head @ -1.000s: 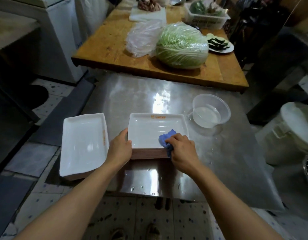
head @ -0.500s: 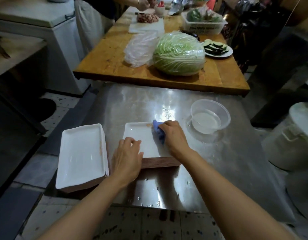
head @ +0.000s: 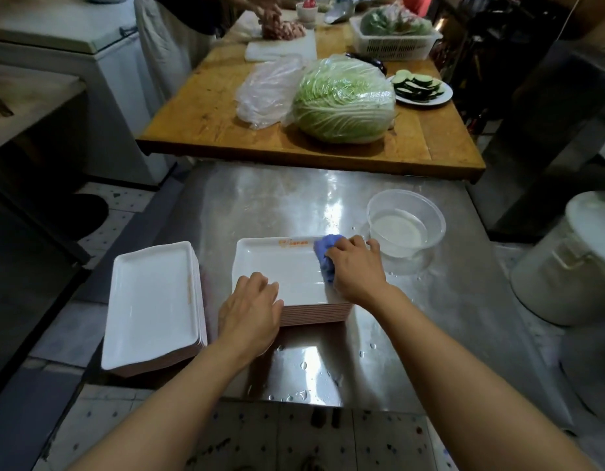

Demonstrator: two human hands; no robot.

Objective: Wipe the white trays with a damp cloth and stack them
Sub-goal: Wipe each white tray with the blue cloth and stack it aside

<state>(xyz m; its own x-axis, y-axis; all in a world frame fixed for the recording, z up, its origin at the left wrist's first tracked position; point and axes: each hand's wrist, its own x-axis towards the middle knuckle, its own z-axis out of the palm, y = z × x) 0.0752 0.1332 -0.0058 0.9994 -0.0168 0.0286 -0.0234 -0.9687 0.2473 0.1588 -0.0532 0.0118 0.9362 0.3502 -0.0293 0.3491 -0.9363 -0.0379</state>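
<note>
A stack of white trays sits in the middle of the steel table, its top tray bearing orange lettering at the far rim. My right hand grips a blue cloth and presses it on the top tray's far right corner. My left hand rests on the stack's near left corner, fingers curved over the rim. A second stack of white trays lies at the table's left edge, partly overhanging it.
A clear plastic bowl of water stands just right of the cloth. Behind the steel table, a wooden table carries a wrapped cabbage, a plastic bag and a plate of sliced vegetables. A white lidded bucket stands at right.
My right hand has swept the blue cloth from the tray's near right corner to the far edge, then rightward to the far right corner. My left hand stayed at the near left corner.
</note>
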